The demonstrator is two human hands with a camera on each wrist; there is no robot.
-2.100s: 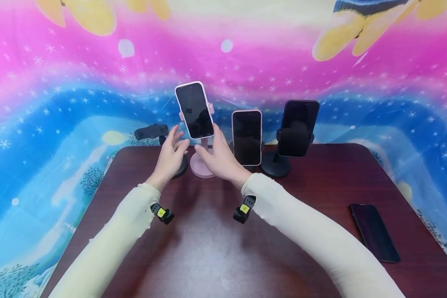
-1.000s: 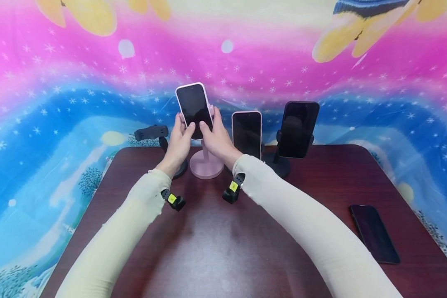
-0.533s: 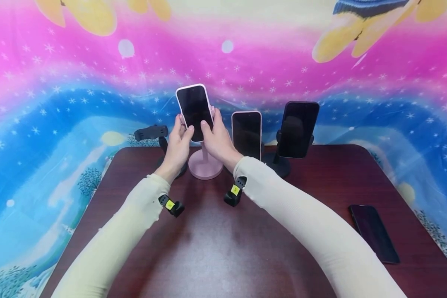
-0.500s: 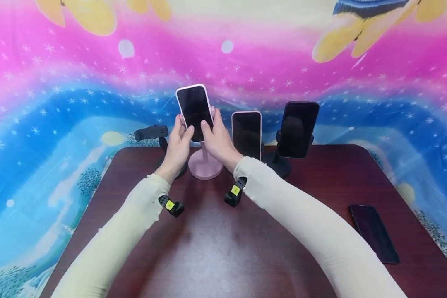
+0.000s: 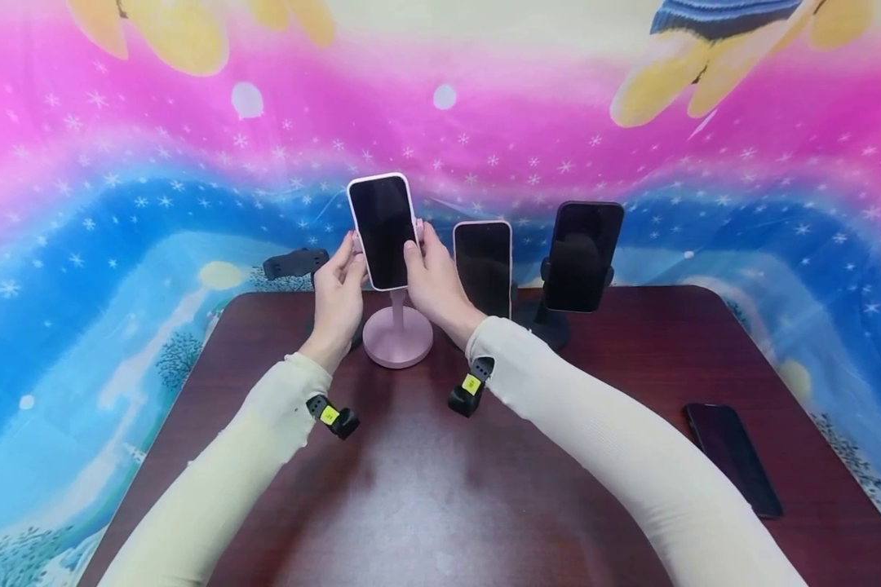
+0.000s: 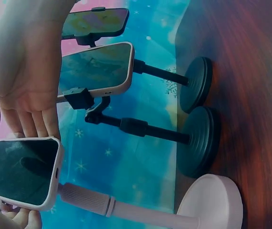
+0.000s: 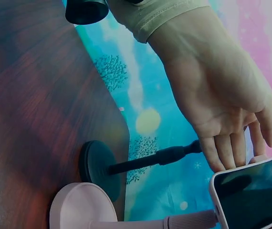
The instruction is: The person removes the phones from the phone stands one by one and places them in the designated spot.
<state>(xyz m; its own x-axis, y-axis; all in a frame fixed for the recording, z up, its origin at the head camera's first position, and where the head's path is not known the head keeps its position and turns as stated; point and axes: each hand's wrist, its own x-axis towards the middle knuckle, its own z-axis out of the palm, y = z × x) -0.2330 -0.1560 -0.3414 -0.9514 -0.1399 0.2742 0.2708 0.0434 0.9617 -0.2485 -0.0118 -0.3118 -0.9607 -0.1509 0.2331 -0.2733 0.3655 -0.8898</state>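
Note:
In the head view a smartphone in a pale pink case [image 5: 382, 232] sits in the clamp of a pink phone stand [image 5: 398, 346], screen facing me and leaning slightly left. My left hand [image 5: 338, 302] is at the left side, its fingertips on the clamp and its thumb beside the phone's lower left edge. On the other side my right hand [image 5: 440, 277] holds the clamp, fingers reaching behind and thumb at the screen's right edge. The right wrist view shows the left hand's fingers [image 7: 224, 152] running behind the phone. Parts of both hands' fingers are hidden there.
To the right, a pink-edged phone [image 5: 483, 265] and a black phone [image 5: 583, 257] stand in black holders. A black phone stand without a phone [image 5: 294, 262] is behind my left hand. Another phone [image 5: 734, 456] lies flat on the brown table [image 5: 426, 505] at right.
Both hands closed in on the phone and stand, thumbs first on the screen. Since then the stand has shifted slightly towards me, and the left thumb has come off the screen.

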